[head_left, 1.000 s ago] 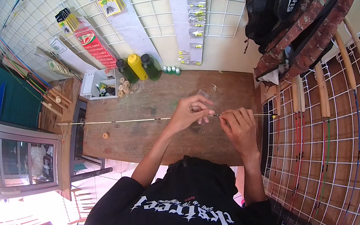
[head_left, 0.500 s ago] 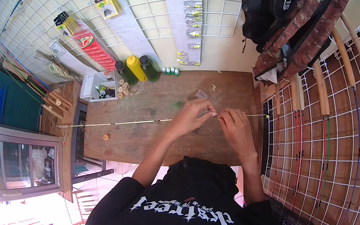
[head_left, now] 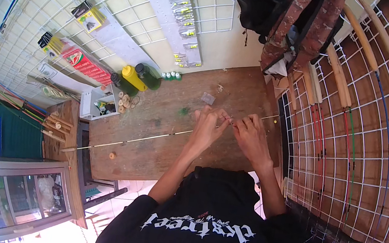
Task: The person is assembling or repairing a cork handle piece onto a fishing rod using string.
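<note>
A thin pale fishing rod (head_left: 150, 137) with dark bands runs slantwise over the wooden workbench (head_left: 145, 162), from the low left up toward the right edge. My left hand (head_left: 211, 124) pinches it at the right part of the bench. Close beside it, my right hand (head_left: 250, 135) also has its fingertips closed on the rod. Thumbs and forefingers almost meet, and the short stretch between them is mostly covered. Any small part at the fingertips is too small to make out. Beyond my hands lies a small clear packet (head_left: 207, 98).
Dark green bottles (head_left: 148, 77) flank a yellow bottle (head_left: 134, 79) at the back left, by a white box (head_left: 91, 103) and cork rings (head_left: 125, 103). One ring (head_left: 112, 155) lies nearer. Rods with wooden handles (head_left: 338, 79) hang on the right grid; a backpack (head_left: 294, 30) hangs behind.
The whole view has shifted, with bench and wall now slightly farther left. My hands stay together on the rod, and the left fingers have changed their bend a little.
</note>
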A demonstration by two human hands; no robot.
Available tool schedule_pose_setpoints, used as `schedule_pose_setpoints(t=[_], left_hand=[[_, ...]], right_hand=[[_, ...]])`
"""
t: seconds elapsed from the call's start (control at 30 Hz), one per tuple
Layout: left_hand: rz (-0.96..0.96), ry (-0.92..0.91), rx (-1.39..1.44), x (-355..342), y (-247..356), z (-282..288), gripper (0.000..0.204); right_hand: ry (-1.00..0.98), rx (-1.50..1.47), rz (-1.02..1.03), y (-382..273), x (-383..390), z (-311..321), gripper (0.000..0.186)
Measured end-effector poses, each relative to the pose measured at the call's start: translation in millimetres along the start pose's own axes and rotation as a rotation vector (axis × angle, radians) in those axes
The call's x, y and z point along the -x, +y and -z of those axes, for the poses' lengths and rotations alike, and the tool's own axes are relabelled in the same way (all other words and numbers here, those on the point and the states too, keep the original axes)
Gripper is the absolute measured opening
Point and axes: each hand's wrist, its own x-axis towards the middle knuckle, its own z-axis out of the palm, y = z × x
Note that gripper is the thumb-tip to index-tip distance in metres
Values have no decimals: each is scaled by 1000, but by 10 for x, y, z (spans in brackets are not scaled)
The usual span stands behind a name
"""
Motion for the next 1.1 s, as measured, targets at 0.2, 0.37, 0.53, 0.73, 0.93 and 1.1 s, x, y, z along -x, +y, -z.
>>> schedule_pose_setpoints(t=[0.2, 0.37, 0.53, 0.73, 0.93, 1.1], left_hand=[[108, 89, 17, -38, 62, -151, 12], [85, 59, 483, -31, -129, -379, 14], [137, -96, 574, -42, -215, -405, 15], [95, -200, 653, -34, -242, -321, 12], [32, -240, 642, -41, -253, -279, 9], [-8, -275, 624, -31, -292, -258, 9]], right_hand=[[-64, -181, -81, 85, 98, 7, 14], [-70, -381, -149, 135, 149, -91, 14], [28, -561, -174, 202, 169, -165, 14], [19, -682, -374, 127, 106, -35, 14], [-58, -822, -494, 266, 142, -179, 13], [-68, -751, -359, 291, 98, -115, 12]])
